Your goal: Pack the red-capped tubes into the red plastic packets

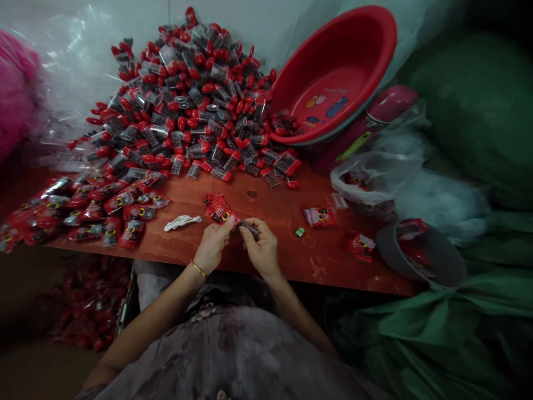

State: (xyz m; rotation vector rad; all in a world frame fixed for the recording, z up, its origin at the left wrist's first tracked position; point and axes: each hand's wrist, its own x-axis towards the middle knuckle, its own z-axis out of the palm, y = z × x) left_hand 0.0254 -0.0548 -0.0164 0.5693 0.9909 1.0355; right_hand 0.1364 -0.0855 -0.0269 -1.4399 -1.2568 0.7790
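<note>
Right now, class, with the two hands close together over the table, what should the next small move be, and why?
Probably the right hand should ease the dark piece toward the red packet. The left hand pinches the packet, and the right hand's fingers hold the piece beside it. Similar red packets lie heaped at left. Whether the piece is already partly inside is unclear.
</note>
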